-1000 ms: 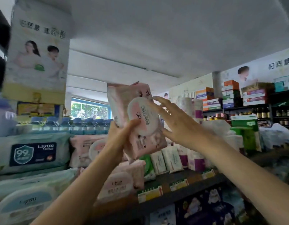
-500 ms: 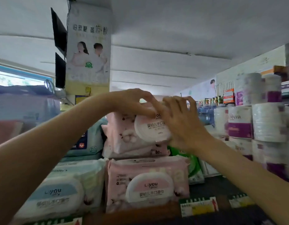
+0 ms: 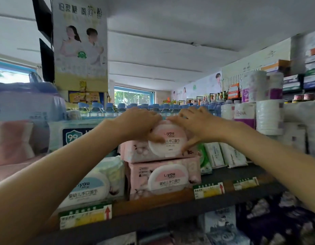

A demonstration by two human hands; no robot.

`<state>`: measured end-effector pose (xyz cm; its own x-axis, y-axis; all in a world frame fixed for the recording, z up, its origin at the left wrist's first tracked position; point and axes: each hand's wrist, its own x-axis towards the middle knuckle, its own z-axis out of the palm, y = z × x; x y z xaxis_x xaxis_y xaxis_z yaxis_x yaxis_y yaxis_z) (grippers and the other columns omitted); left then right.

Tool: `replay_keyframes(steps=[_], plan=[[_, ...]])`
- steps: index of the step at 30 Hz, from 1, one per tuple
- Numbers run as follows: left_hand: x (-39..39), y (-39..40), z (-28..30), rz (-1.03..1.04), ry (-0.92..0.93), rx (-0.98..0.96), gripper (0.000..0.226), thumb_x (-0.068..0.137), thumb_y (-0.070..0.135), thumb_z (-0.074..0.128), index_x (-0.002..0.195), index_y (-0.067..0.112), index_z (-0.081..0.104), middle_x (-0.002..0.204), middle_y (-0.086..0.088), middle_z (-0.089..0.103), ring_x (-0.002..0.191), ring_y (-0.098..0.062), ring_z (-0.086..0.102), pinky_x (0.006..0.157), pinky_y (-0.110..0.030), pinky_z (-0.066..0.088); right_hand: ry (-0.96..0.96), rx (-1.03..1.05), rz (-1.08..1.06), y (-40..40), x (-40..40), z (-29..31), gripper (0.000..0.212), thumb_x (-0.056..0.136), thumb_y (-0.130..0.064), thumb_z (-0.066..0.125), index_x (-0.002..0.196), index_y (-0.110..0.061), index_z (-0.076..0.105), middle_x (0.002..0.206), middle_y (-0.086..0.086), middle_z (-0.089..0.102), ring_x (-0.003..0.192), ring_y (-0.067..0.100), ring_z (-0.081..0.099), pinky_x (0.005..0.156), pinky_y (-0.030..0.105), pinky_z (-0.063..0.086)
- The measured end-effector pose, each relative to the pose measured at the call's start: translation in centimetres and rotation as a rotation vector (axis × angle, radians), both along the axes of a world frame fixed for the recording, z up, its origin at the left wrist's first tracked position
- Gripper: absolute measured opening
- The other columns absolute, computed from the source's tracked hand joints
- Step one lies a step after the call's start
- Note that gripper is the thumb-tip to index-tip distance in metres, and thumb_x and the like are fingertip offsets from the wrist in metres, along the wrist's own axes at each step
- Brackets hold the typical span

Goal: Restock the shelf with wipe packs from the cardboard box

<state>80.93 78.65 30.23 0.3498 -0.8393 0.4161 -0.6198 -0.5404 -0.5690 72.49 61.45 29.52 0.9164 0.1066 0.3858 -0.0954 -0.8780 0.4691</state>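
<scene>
Head camera view: dark shop shelf (image 3: 171, 212) with yellow-and-green price tags (image 3: 209, 190) along its edge. On it sits a pink soft-plastic wipe pack (image 3: 164, 180) with a round white lid reading "Liyou"; a second identical pink pack (image 3: 159, 150) lies stacked directly on top. My left hand (image 3: 138, 125) and right hand (image 3: 197, 123) both grip this upper pack, fingers curled over its top, thumbs on its "Liyou" lid. Just left lies a blue-lidded "Liyou" pack (image 3: 91, 189).

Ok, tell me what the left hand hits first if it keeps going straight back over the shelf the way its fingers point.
Probably the water bottles behind the stack. The left hand is on the top pink pack; depth beyond it is unclear.
</scene>
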Motion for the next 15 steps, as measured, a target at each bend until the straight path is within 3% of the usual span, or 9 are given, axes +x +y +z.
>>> replay_keyframes(steps=[2, 5, 9, 15], plan=[[-1.0, 0.7, -1.1, 0.093, -0.052, 0.043, 0.090, 0.075, 0.070, 0.049, 0.143, 0.018, 0.021, 0.142, -0.004, 0.038, 0.126, -0.025, 0.044, 0.104, -0.046, 0.034, -0.019, 0.048, -0.016, 0.3, -0.4, -0.7, 0.097, 0.070, -0.065, 0.061, 0.146, -0.027, 0.013, 0.146, 0.004, 0.026, 0.135, 0.025, 0.022, 0.111, 0.049, 0.021], [-2.0, 1.8, -3.7, 0.172, -0.095, 0.022, 0.104, 0.080, 0.063, 0.050, 0.147, 0.015, -0.014, 0.153, -0.013, 0.009, 0.139, -0.033, 0.019, 0.114, -0.051, 0.016, -0.081, 0.292, 0.024, 0.7, -0.8, -3.2, 0.096, 0.072, -0.058, 0.065, 0.146, -0.026, 0.012, 0.148, 0.002, 0.020, 0.136, 0.025, 0.017, 0.111, 0.047, 0.024], [-1.6, 3.4, -5.1, 0.106, -0.118, -0.059, 0.106, 0.082, 0.059, 0.052, 0.145, 0.012, -0.021, 0.155, -0.014, -0.002, 0.143, -0.031, 0.005, 0.117, -0.046, 0.001, -0.210, 0.419, 0.053, 1.1, -1.1, -5.1, 0.097, 0.075, -0.052, 0.067, 0.147, -0.025, 0.009, 0.149, 0.000, 0.016, 0.138, 0.025, 0.011, 0.112, 0.051, 0.027], [-1.4, 3.2, -5.6, 0.189, -0.126, -0.127, 0.107, 0.080, 0.066, 0.049, 0.144, 0.022, -0.025, 0.152, -0.009, 0.006, 0.142, -0.029, 0.009, 0.116, -0.047, -0.008, -0.265, 0.397, -0.041, 1.4, -1.1, -5.6, 0.094, 0.074, -0.059, 0.063, 0.146, -0.029, 0.010, 0.151, -0.003, 0.014, 0.140, 0.023, 0.013, 0.109, 0.054, 0.026]])
